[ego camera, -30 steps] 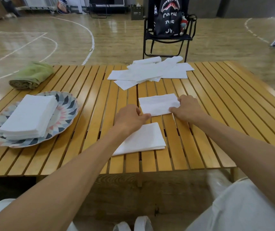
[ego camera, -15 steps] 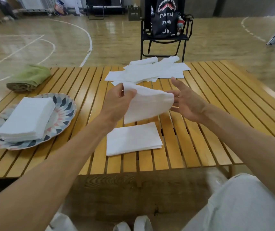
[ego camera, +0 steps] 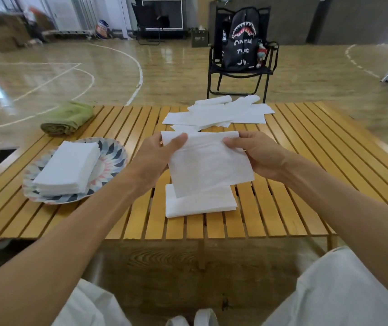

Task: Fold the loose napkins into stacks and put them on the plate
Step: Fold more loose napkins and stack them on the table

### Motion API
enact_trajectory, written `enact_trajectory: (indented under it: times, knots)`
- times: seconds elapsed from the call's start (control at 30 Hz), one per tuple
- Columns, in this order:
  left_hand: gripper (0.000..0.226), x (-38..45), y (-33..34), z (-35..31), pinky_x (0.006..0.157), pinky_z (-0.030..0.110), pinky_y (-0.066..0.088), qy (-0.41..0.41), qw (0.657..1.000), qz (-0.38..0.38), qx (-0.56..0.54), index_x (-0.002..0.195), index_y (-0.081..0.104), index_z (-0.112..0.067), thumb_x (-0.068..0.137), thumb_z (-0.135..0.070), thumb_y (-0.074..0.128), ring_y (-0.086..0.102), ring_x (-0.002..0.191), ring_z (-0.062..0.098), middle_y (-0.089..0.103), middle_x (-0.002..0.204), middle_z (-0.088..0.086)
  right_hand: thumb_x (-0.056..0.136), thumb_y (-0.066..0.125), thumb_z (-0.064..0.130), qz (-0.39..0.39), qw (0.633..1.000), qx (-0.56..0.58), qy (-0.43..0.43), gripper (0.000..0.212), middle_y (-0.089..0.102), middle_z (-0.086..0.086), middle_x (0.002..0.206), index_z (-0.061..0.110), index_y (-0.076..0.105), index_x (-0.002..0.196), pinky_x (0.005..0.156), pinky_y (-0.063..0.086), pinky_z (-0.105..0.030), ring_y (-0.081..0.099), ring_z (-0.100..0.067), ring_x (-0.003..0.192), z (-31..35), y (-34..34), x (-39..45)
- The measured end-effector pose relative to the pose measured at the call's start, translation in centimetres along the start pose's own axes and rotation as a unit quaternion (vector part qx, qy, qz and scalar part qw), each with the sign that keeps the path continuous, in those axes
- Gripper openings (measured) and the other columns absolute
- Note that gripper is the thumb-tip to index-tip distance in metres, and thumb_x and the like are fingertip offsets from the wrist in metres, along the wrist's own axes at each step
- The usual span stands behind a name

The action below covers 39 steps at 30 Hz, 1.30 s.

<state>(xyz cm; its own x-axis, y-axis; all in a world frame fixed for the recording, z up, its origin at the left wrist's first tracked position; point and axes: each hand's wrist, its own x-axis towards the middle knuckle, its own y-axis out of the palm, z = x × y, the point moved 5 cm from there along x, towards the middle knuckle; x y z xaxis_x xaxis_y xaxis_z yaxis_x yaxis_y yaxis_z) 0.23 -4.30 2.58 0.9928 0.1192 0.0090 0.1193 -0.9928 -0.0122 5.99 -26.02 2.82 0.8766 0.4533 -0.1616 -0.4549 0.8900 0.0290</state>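
While my left hand (ego camera: 156, 156) and right hand (ego camera: 256, 154) pinch the napkin's (ego camera: 208, 165) top corners, it hides part of the folded stack (ego camera: 200, 204). Bare slats (ego camera: 282, 203) lie right of it.

A plain white napkin (ego camera: 208, 165) hangs above a folded white pile (ego camera: 200, 203) on a slatted surface (ego camera: 306, 161) of honey-yellow wood with dark gaps between the slats. More white loose napkins (ego camera: 216, 112) lie at the far edge. The plate (ego camera: 115, 156) carries a starburst pattern of dark blue, pale blue and pink triangles on white, under a white stack (ego camera: 67, 169). A rolled cloth (ego camera: 68, 117) is olive green. Beyond, a black folding chair (ego camera: 240, 74) bears a black backpack (ego camera: 243, 38) printed with a red-and-white shark mouth and white lettering. The glossy tan court floor (ego camera: 94, 74) shows white painted lines. The person's trousers (ego camera: 343, 290) are white.
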Motion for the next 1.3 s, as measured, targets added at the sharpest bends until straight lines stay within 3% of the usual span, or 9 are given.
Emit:
enact_trajectory:
  times: [0.13,0.23,0.33,0.5,0.77,0.97,1.1,1.2,1.3]
  knots:
    - [0.065,-0.9,-0.6,0.2,0.077,0.028,0.059,0.031,0.996,-0.038,0.069,0.137,0.043,-0.02,0.082,-0.018,0.078,0.071,0.093,0.007,0.071,0.108,-0.004,0.095,0.065,0.02,-0.02,1.0,-0.012,-0.011,0.028,0.073,-0.008,0.115,0.009,0.068,0.121,0.093,0.057,-0.041,0.069,-0.028,0.107,-0.4,0.1,-0.4]
    - [0.082,-1.5,-0.8,0.2,0.072,0.021,0.053,0.046,0.992,-0.073,0.091,0.148,0.029,-0.024,0.082,-0.019,0.079,0.071,0.087,0.002,0.073,0.1,-0.006,0.093,0.069,0.02,-0.087,0.995,-0.037,-0.04,0.037,0.072,-0.007,0.113,0.012,0.058,0.128,0.085,0.06,-0.035,0.072,-0.022,0.098,-0.4,-0.2,-1.0]
    - [0.062,-1.9,-0.7,-0.5,0.069,0.022,0.057,0.087,0.988,-0.067,0.109,0.136,0.043,-0.028,0.085,-0.018,0.076,0.072,0.084,0.007,0.074,0.096,-0.002,0.089,0.073,0.02,-0.156,0.981,-0.076,-0.088,0.052,0.071,-0.01,0.106,0.018,0.047,0.134,0.081,0.061,-0.033,0.072,-0.021,0.093,0.1,-0.9,-1.9]
    - [0.02,-2.0,-0.5,-1.1,0.08,0.03,0.06,0.134,0.977,-0.044,0.163,0.1,0.067,-0.03,0.086,-0.018,0.074,0.069,0.089,0.007,0.07,0.099,-0.007,0.089,0.073,0.016,-0.095,0.975,-0.151,-0.136,0.038,0.077,-0.004,0.098,0.02,0.061,0.124,0.088,0.059,-0.035,0.072,-0.016,0.096,1.2,-0.5,-3.5]
    - [0.013,-1.9,-0.5,-1.1,0.074,0.026,0.057,0.162,0.948,-0.034,0.272,0.1,0.068,-0.03,0.088,-0.028,0.072,0.063,0.091,0.012,0.066,0.1,-0.006,0.091,0.071,0.017,-0.136,0.917,-0.33,-0.178,0.014,0.072,0.012,0.09,0.018,0.069,0.105,0.08,0.057,-0.02,0.067,0.002,0.089,1.7,-0.6,-3.7]
    - [0.008,-1.9,-0.7,-1.2,0.072,0.021,0.045,0.174,0.932,-0.046,0.313,0.096,0.069,-0.029,0.089,-0.027,0.069,0.057,0.09,0.012,0.064,0.097,-0.004,0.093,0.069,0.021,-0.136,0.904,-0.349,-0.205,0.01,0.071,-0.002,0.086,0.012,0.068,0.097,0.074,0.058,-0.03,0.068,-0.014,0.08,2.3,-0.3,-3.7]
    - [0.013,-1.8,-1.0,-1.1,0.079,0.023,0.046,0.146,0.95,-0.064,0.268,0.1,0.069,-0.023,0.09,-0.031,0.068,0.056,0.101,0.013,0.06,0.108,0.001,0.095,0.065,0.03,-0.136,0.941,-0.271,-0.15,0.027,0.064,-0.013,0.093,0.003,0.062,0.093,0.078,0.049,-0.031,0.057,-0.021,0.081,1.9,-0.6,-3.1]
    - [0.016,-1.8,-1.0,-0.6,0.082,0.035,0.054,0.098,0.978,-0.052,0.175,0.101,0.069,-0.019,0.095,-0.032,0.062,0.064,0.097,0.019,0.067,0.101,0.002,0.097,0.061,0.032,-0.101,0.982,-0.141,-0.071,0.025,0.069,-0.009,0.106,0.007,0.06,0.099,0.094,0.053,-0.038,0.066,-0.025,0.102,0.9,-0.5,-2.6]
    - [0.016,-1.7,-1.2,0.6,0.075,0.033,0.054,0.058,0.983,-0.087,0.149,0.101,0.067,-0.016,0.097,-0.029,0.059,0.065,0.092,0.02,0.068,0.099,0.003,0.094,0.067,0.022,-0.083,0.987,-0.134,-0.006,0.026,0.07,-0.007,0.107,0.01,0.059,0.115,0.086,0.06,-0.038,0.07,-0.023,0.098,-0.8,0.1,-2.1]
